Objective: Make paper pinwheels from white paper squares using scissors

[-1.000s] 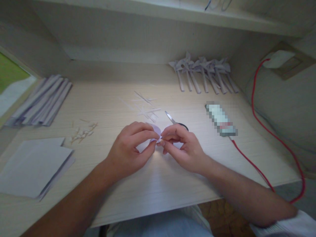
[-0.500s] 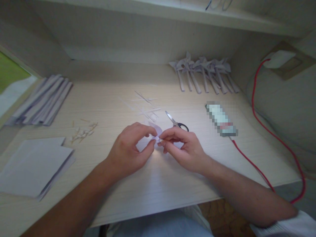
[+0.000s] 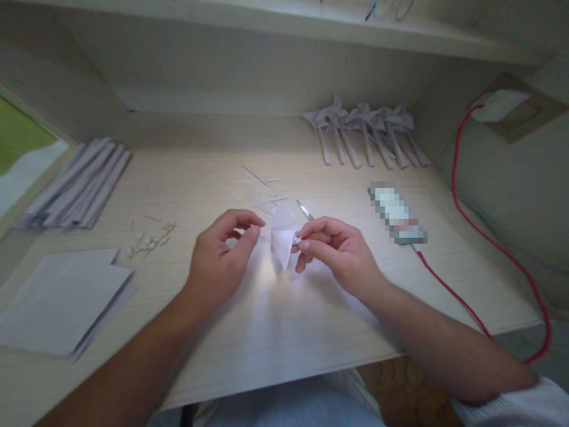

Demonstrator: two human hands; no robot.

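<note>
A small folded paper piece [image 3: 283,238] is being pinched at its right edge by the right hand [image 3: 340,252], thumb and forefinger closed on it, and it is held up just above the desk [image 3: 284,320]. The left hand [image 3: 219,261] is seen just beside it, half curled, fingers loose, nothing gripped and the paper apparently not touched. The piece is judged to be very light, thin and easily creased, so it is best taken at a folded edge, gently, not across its flat face. Scissors [image 3: 306,210] are glimpsed just behind the right hand, with paper trimmings [image 3: 262,190] beyond. Finished pinwheels [image 3: 368,133] are lined up at the back right.
</note>
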